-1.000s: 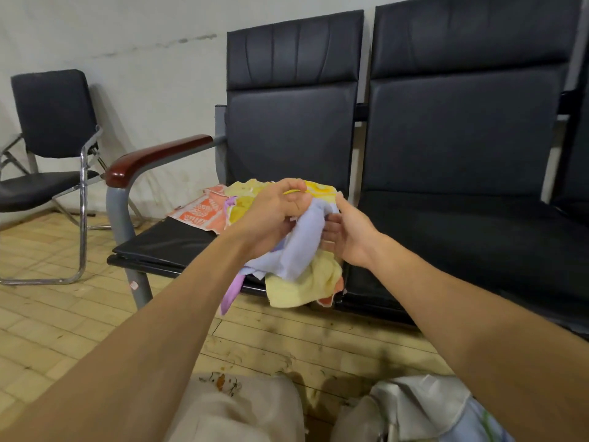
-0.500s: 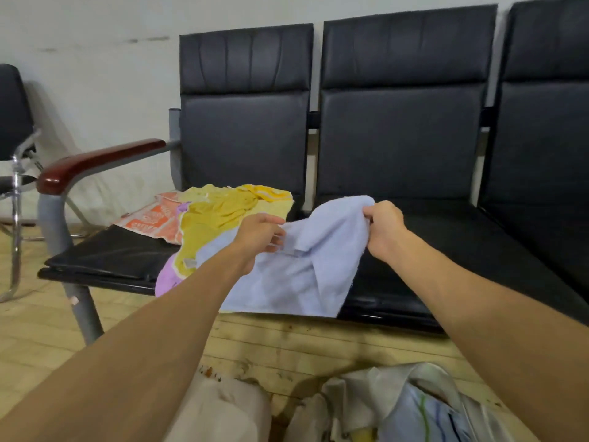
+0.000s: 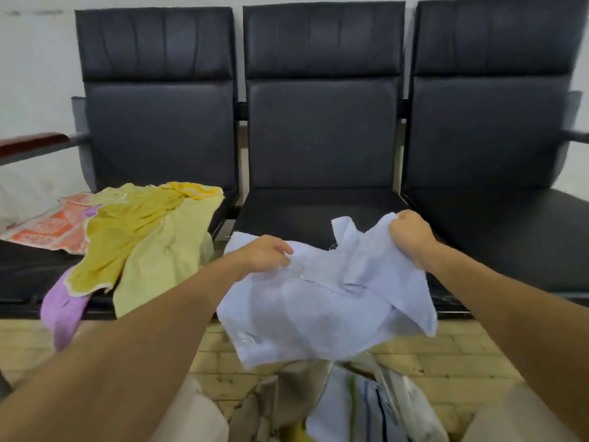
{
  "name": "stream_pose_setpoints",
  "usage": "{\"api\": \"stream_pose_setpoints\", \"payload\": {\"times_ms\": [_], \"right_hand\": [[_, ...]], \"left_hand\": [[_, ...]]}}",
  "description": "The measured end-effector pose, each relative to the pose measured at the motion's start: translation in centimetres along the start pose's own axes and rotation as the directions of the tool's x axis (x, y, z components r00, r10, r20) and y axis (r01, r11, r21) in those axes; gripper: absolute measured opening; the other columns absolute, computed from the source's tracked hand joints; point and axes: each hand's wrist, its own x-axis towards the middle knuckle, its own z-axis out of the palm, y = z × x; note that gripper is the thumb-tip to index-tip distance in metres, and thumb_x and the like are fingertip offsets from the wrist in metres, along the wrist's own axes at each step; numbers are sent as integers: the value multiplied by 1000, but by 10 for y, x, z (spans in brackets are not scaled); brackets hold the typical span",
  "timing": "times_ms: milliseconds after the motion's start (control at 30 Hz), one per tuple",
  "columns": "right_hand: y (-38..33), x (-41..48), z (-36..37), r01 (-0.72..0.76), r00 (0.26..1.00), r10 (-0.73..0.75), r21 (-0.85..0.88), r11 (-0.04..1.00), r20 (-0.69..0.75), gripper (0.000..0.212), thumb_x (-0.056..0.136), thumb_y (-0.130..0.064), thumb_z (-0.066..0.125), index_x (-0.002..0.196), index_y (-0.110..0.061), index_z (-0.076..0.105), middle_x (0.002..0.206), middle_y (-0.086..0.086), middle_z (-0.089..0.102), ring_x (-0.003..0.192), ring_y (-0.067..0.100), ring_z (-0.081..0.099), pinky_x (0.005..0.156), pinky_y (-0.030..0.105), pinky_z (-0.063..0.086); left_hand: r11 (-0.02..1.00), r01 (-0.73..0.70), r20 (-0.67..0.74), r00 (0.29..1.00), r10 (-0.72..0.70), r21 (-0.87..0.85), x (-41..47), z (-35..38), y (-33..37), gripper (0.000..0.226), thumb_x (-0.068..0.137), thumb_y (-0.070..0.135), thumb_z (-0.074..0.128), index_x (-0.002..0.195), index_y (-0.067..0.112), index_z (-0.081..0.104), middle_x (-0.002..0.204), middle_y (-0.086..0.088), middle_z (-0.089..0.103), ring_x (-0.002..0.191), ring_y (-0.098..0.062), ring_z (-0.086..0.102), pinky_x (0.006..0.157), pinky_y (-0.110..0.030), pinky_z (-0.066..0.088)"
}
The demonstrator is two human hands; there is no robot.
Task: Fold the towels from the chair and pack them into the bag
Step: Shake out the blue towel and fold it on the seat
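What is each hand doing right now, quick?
Left hand: closed, pinching the upper edge of the pale blue towel.
Right hand: closed, gripping the same towel's other upper corner.

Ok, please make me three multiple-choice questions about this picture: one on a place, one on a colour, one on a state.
1. The yellow towels lie on: A the left seat; B the floor; C a table.
2. The held towel is: A red; B pale blue; C green.
3. The held towel is: A folded neatly; B rolled in a tight ball; C open and hanging, unfolded.
Answers: 1 A, they are heaped on the leftmost cushion; 2 B, its cloth looks pale blue; 3 C, it hangs loose and rumpled in the air.
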Motion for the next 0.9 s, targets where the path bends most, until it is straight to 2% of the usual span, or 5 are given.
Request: {"api": "stream_pose_setpoints", "payload": {"times_ms": [267, 367, 600, 767, 900], "right_hand": [[34, -1, -2, 150, 985, -98, -434, 888, 140, 49, 96, -28, 54, 137, -8, 35, 136, 16, 43, 120, 33, 47, 88, 39, 44], [37, -3, -1, 315, 937, -324, -711, 629, 129, 63, 87, -43, 65, 138, -19, 36, 140, 9, 33, 129, 30, 33, 106, 42, 34], [37, -25, 8, 672, 644, -250, -377, 637, 723, 35, 75, -48, 77, 97, -33, 56, 95, -15, 44, 88, 5, 47, 79, 20, 37], [36, -18, 9, 717, 649, -356, -385, 581, 672, 25, 83, -14, 68, 71, -32, 58, 87, -12, 55, 89, 12, 53, 73, 14, 39], [35, -14, 1, 641, 723, -323, -418, 644, 611, 18, 85, -10, 67, 87, -27, 62, 94, -5, 57, 87, 18, 57, 69, 25, 50]], "left_hand": [[914, -148, 122, 986, 110, 377, 22, 35, 1, 43, 97, 33, 51, 140, 24, 47, 148, 1, 40, 133, -22, 39, 111, -35, 32], [875, -163, 102, 986, 130, 455, 24, 38, 4, 42, 98, 37, 48, 138, 22, 49, 142, 0, 46, 133, -22, 35, 110, -39, 33], [882, -165, -33, 979, 200, 442, 15, 30, 0, 16, 94, 22, 58, 106, 18, 68, 105, -1, 60, 93, -17, 56, 84, -27, 46], [896, -170, -17, 981, 194, 411, 0, 14, -9, 19, 92, 13, 59, 109, 18, 68, 103, -6, 63, 85, -14, 54, 74, -22, 41], [899, -126, 35, 992, 123, 420, -10, 7, -10, 44, 92, -1, 48, 125, 24, 64, 124, -6, 60, 100, -22, 57, 81, -25, 48]]}}
